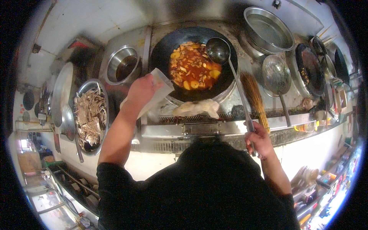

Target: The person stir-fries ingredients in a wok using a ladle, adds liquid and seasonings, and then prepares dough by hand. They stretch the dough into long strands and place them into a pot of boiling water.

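Note:
A large black wok (161,51) stands on the range in front of me, with a red-brown stew (191,67) of sliced pieces in it. My left hand (145,87) grips a pale plastic container (162,86), tilted at the wok's near left rim. What the container holds is hidden. My right hand (258,140) is closed around the long handle of a metal ladle (218,50). The ladle's bowl is over the right side of the wok, beside the stew. A folded whitish cloth (197,108) lies just below the wok's near edge.
Left stand a steel pot (123,64) of dark liquid and a steel basin (104,115) of shredded, mushroom-like pieces. Right are a bamboo wok brush (254,97), a round strainer (276,74), a large basin (268,30) of liquid and a second dark wok (310,69).

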A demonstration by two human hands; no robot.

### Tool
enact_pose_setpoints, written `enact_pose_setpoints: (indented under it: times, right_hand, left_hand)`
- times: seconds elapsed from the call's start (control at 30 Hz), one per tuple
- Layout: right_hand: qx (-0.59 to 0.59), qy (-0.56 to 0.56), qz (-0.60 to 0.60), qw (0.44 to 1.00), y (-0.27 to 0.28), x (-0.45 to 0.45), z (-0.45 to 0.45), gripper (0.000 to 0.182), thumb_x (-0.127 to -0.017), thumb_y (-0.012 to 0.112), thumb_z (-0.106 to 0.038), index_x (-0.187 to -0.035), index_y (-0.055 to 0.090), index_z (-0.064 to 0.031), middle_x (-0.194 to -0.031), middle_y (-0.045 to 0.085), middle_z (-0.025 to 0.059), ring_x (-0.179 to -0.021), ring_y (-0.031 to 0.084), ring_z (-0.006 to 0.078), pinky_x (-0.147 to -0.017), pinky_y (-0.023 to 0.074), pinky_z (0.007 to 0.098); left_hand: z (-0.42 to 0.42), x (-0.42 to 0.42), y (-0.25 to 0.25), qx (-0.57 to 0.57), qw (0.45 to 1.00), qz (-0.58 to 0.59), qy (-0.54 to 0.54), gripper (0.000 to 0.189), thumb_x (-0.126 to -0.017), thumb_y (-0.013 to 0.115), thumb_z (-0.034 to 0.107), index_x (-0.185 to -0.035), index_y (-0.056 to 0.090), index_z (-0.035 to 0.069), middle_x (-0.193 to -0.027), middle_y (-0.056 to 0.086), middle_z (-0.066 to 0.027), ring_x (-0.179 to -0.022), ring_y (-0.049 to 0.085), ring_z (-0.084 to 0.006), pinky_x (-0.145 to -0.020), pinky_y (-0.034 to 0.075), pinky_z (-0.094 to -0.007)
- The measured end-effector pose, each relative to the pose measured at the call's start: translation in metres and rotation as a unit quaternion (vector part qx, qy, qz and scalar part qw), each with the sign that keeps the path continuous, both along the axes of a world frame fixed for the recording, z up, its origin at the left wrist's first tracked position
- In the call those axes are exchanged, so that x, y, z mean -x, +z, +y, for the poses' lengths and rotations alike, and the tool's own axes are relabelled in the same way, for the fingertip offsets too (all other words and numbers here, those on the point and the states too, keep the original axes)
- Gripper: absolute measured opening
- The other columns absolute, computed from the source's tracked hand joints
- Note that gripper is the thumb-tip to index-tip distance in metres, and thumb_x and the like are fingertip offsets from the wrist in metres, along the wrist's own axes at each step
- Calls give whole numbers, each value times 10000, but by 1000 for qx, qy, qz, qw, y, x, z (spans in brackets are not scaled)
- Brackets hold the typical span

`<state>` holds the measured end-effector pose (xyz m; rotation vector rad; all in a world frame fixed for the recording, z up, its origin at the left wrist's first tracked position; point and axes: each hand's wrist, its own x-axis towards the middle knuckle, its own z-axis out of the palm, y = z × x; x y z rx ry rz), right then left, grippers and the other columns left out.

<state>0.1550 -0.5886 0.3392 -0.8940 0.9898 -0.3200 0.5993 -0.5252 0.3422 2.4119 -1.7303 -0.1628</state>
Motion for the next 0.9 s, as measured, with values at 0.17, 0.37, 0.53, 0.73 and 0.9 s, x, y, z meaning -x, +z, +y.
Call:
enact_pose_setpoints:
  times: [0.17, 0.37, 0.53, 0.73, 0.9]
  right_hand:
    - [-6, -1, -11, 1000, -4, 4, -1, 416, -836, 538, -34, -1241, 448, -11, -619, 520, 54, -383, 483, 139, -338, 411, 252]
    - [-13, 4, 4, 1000, 1, 0, -4, 411, -834, 539, -31, -1236, 454, -8, -616, 519, 49, -381, 485, 139, -337, 411, 254]
    - [-21, 4, 0, 1000, -1, -7, -4, 402, -836, 538, -30, -1231, 467, -18, -608, 516, 44, -376, 482, 138, -332, 410, 253]
    - [-21, -10, -15, 1000, 4, -20, 0, 394, -835, 529, -59, -1217, 460, 8, -590, 514, 63, -342, 458, 146, -305, 392, 250]
    - [-48, -30, -28, 998, 0, -30, 0, 399, -827, 542, -65, -1211, 468, 13, -590, 512, 61, -346, 457, 146, -302, 388, 251]
  left_hand:
    - [-1, -1, -3, 13, 1000, 6, -8, 436, -824, 642, 412, -857, 546, -12, -736, 608, -221, -729, 605, -416, -644, 482, -474]
    - [6, 0, 3, 1, 1000, 4, 3, 426, -821, 651, 399, -839, 527, -9, -748, 608, -223, -749, 603, -412, -652, 474, -478]
    - [20, 1, 24, 30, 997, 52, 42, 390, -814, 670, 374, -824, 539, 7, -745, 612, -217, -729, 597, -415, -638, 475, -448]
    - [63, -49, 24, 218, 963, 138, 81, 260, -812, 715, 249, -849, 587, 25, -667, 590, -89, -625, 568, -166, -576, 447, -331]
    - [125, -108, 6, 292, 821, 416, 259, 144, -884, 648, 190, -911, 592, 60, -768, 595, -1, -703, 556, -106, -604, 450, -257]
